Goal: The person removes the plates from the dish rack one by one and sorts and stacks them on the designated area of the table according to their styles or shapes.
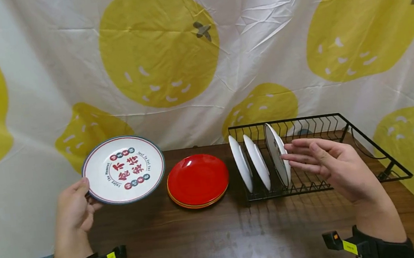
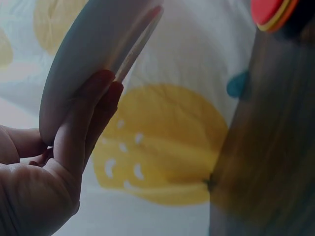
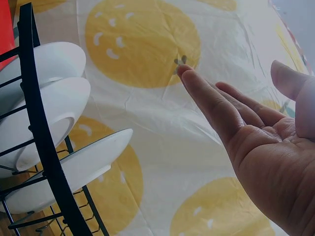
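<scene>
My left hand (image 1: 74,207) pinches the left rim of a white plate (image 1: 99,174) with a blue edge and red lettering, its printed face turned toward me. In the left wrist view, the thumb is on one side of the plate (image 2: 74,64) and the fingers spread along its underside. My right hand (image 1: 331,162) is held with straight fingers beside the black dish rack (image 1: 358,130). Its fingertips overlap the rightmost of the three white plates (image 1: 276,155) standing in the rack; the right wrist view shows nothing in that hand (image 3: 266,142).
A stack of red plates (image 1: 197,180) with a yellow-orange rim lies on the brown wooden table (image 1: 189,244) between the left hand and the rack. Behind the table hangs a white cloth (image 1: 260,56) printed with yellow lemons. The rack's right end has bare slots.
</scene>
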`<state>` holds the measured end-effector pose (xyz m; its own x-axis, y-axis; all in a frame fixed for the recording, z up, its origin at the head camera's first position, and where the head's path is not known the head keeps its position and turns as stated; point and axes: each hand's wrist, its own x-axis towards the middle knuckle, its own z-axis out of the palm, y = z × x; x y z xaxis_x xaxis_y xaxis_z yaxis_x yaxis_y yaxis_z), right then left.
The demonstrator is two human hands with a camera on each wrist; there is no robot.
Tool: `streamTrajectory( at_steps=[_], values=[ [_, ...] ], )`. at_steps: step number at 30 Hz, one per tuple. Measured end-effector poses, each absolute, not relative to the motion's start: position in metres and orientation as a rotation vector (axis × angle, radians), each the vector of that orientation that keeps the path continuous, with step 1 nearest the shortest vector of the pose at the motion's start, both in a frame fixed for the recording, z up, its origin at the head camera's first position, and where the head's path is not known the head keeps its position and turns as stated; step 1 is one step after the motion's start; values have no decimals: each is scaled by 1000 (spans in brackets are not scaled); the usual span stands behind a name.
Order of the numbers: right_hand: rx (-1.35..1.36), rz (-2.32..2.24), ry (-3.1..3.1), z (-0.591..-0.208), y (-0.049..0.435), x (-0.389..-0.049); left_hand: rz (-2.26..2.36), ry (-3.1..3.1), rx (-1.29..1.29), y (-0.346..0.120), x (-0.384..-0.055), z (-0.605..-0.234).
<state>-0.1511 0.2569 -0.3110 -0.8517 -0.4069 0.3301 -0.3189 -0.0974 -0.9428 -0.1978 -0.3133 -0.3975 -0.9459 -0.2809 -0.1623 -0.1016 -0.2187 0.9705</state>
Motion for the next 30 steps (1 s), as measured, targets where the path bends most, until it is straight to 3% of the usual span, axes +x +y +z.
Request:
streamTrajectory(
  at_steps=[10,30],
  values=[
    [-823,-2128,2062,-311,258,-152,-2343,-1835,728,-345,-194,-421],
    [-872,-2121,2043,-316,257,-158,-2342,-2113,675,-346,-210,-454]
  ],
)
